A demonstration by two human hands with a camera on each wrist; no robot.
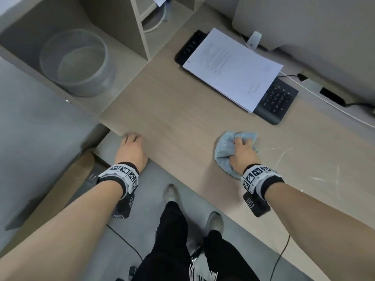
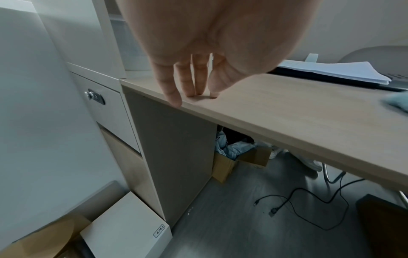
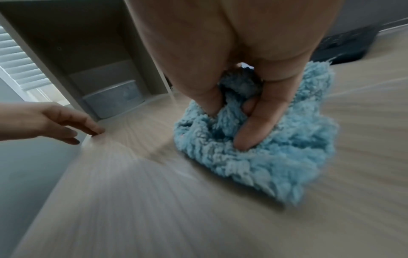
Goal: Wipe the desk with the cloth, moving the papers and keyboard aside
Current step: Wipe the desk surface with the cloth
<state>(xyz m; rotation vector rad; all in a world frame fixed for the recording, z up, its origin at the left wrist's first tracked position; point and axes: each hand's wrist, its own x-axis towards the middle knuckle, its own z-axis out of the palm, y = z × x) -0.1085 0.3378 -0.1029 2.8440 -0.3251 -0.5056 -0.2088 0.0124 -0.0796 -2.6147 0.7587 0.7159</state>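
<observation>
A fluffy light-blue cloth (image 1: 224,154) (image 3: 276,148) lies bunched on the light wood desk (image 1: 172,110) near its front edge. My right hand (image 1: 242,153) (image 3: 234,108) grips the cloth, fingers curled into its folds, and presses it on the desk. My left hand (image 1: 132,144) (image 2: 194,82) rests with straight fingertips on the desk's front left corner and holds nothing. A stack of white papers (image 1: 233,67) (image 2: 344,71) lies on top of a black keyboard (image 1: 278,100) at the back of the desk.
A clear round container (image 1: 77,61) stands in a cubby at the left. White streaks (image 1: 284,155) mark the desk right of the cloth. Cables (image 1: 324,98) run behind the keyboard. Boxes (image 2: 238,160) and a loose cable (image 2: 309,206) lie under the desk.
</observation>
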